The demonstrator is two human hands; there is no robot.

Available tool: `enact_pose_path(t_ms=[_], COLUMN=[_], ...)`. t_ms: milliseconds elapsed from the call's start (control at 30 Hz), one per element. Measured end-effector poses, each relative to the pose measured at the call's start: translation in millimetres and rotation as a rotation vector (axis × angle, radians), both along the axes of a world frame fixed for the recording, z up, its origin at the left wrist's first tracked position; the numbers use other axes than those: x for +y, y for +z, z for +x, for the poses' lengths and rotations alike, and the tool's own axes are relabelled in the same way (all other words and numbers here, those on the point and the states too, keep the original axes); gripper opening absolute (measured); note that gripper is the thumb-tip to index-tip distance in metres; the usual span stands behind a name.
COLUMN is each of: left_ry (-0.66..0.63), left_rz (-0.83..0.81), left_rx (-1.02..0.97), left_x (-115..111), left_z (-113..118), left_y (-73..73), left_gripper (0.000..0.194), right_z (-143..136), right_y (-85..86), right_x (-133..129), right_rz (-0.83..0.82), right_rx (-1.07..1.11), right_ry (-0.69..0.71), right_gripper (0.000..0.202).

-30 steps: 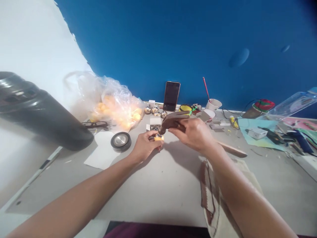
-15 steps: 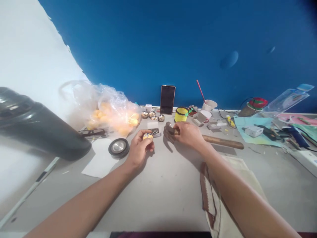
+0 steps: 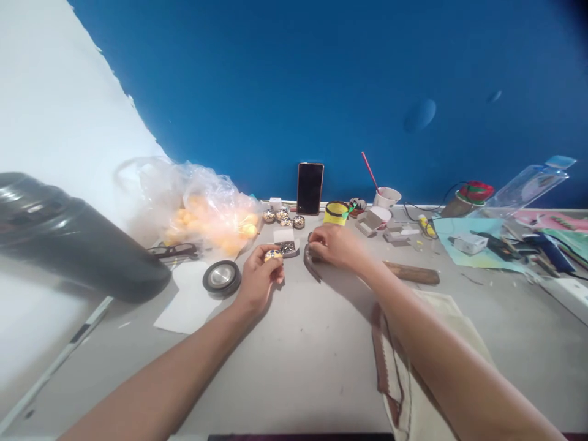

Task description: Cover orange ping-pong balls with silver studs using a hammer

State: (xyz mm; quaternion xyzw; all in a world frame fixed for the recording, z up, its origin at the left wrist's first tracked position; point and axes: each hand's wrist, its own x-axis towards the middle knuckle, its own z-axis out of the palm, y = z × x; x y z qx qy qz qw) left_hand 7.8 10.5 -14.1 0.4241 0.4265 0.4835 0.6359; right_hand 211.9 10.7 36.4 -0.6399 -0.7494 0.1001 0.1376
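Note:
A small yellow ball (image 3: 272, 255) with dark and shiny spots on it sits between the thumb and fingers of my left hand (image 3: 258, 275). Just beyond those fingertips is a small open box (image 3: 287, 247) full of shiny metal tacks. My right hand (image 3: 337, 248) has its fingers curled round the head end of a claw hammer. The hammer (image 3: 412, 272) lies low over the table, its wooden handle pointing right and its curved claw showing under the fingers. My hand and wrist hide its middle.
Several metal-studded balls (image 3: 285, 219) sit behind the box, near an upright phone (image 3: 310, 188). Left are a plastic bag of yellow balls (image 3: 211, 217), a round black-rimmed object (image 3: 222, 278) and a large dark bottle (image 3: 78, 239). A cream cloth bag (image 3: 441, 355) lies under my right forearm.
My right hand has moved slightly left with the hammer, which has shifted left and turned, so its claw faces more towards me. My left hand stays almost in place with the ball.

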Motion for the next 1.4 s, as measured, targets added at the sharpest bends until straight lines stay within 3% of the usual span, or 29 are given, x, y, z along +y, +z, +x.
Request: enact_pose_path(t_ms=[133,267,533,867,1100,1400], left_ry=[0.020,0.018,-0.003,-0.005,-0.073,-0.220], left_rz=[-0.003,-0.009,-0.023,-0.021,-0.023,0.028], left_rx=[-0.006,0.003,0.019,-0.039,-0.003,0.103], left_x=[0.3,-0.2,3.0,-0.4,1.4,-6.8], left_z=[0.5,-0.2,-1.4,-1.2,-6.2,-4.3], left_y=[0.5,1.6,-4.9,1.1,-2.0,1.6], left_gripper=[0.040,0.040,0.041,0.037,0.038,0.034], right_z=[-34.6,-59.7,-68.3,-58.1,-45.9,-33.2], right_y=[12.4,11.2,0.2,13.4,5.7,8.8], right_x=[17.5,35.8,45.7,31.7,13.2,-29.3], right_rz=[-0.018,-0.057,-0.056,-0.022,0.056,0.106], right_rx=[-0.188,-0.308,-0.357,-0.237,0.049,-0.035], right_ry=[0.103,0.139,0.183,0.164,0.192,0.214], right_gripper=[0.025,0.028,0.031,0.024,0.016,0.015])
